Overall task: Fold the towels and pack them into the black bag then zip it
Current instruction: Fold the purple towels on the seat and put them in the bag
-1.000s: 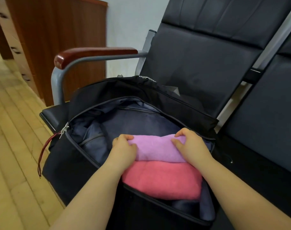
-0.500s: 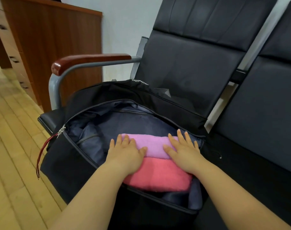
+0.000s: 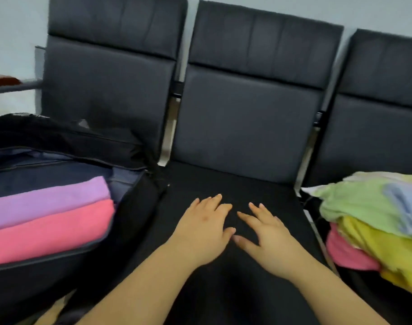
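Observation:
The black bag (image 3: 130, 221) lies unzipped on the left seat. Inside it a folded purple towel (image 3: 50, 202) lies beside a folded pink towel (image 3: 47, 233). My left hand (image 3: 202, 233) and my right hand (image 3: 268, 238) hover over the middle seat (image 3: 235, 184), fingers straight and spread, holding nothing. Their thumbs nearly touch. On the right seat sits a loose pile of unfolded towels (image 3: 376, 221): green and pale blue on top, yellow and pink beneath.
Three black padded seats stand in a row against a pale wall, with metal bars between them. A wooden armrest (image 3: 3, 80) shows at the far left edge.
Both hands have left the purple towel in the bag and moved right over the middle seat. The view has swung right, bringing the towel pile into sight.

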### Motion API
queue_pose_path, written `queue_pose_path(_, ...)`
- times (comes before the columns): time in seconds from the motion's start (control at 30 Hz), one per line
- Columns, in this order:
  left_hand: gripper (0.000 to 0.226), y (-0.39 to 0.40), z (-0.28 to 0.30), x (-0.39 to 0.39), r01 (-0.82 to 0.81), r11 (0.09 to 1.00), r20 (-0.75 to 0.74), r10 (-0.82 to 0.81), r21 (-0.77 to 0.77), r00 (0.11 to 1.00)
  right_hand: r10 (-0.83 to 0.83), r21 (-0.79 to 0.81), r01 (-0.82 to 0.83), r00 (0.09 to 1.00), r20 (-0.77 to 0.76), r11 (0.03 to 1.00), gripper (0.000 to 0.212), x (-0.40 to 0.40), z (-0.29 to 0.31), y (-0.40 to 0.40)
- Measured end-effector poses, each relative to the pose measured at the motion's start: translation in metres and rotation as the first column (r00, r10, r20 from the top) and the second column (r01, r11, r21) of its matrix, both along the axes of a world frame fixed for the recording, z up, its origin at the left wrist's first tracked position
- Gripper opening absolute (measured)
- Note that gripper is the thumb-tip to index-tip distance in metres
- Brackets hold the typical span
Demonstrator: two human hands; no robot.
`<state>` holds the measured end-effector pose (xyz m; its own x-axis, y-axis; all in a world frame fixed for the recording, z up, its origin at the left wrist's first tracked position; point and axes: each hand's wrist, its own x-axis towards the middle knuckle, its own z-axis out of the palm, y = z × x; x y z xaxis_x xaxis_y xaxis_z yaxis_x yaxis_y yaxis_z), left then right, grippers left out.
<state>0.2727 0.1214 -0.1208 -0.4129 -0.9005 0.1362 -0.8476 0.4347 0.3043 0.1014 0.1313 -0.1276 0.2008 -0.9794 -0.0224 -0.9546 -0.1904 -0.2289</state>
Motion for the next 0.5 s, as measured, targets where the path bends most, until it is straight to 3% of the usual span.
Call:
queue_pose_path(0.13, 0.055, 0.015, 0.005, -0.077, 0.131, 0.990, 0.051, -0.134, 0.043, 0.990, -0.237, -0.108, 0.243, 0.969, 0.062, 0.964, 0.064, -0.096, 0.003, 0.035)
queue_pose_path(0.27, 0.052, 0.018, 0.024, -0.148, 0.253, 0.967, 0.053, -0.254, 0.034, 0.966, -0.442, -0.239, 0.475, 0.879, 0.180, 0.847, 0.056, -0.180, 0.018, 0.050)
queue_pose_path(0.37, 0.050, 0.018, 0.031, -0.200, 0.346, 0.938, 0.065, -0.346, 0.001, 0.936, -0.566, -0.339, 0.629, 0.778, 0.274, 0.700, 0.049, -0.233, 0.026, 0.057)
queue_pose_path(0.5, 0.046, 0.010, 0.030, -0.259, 0.449, 0.892, 0.043, -0.447, -0.050, 0.894, -0.714, -0.357, 0.824, 0.562, 0.418, 0.440, 0.051, -0.290, 0.024, 0.073)
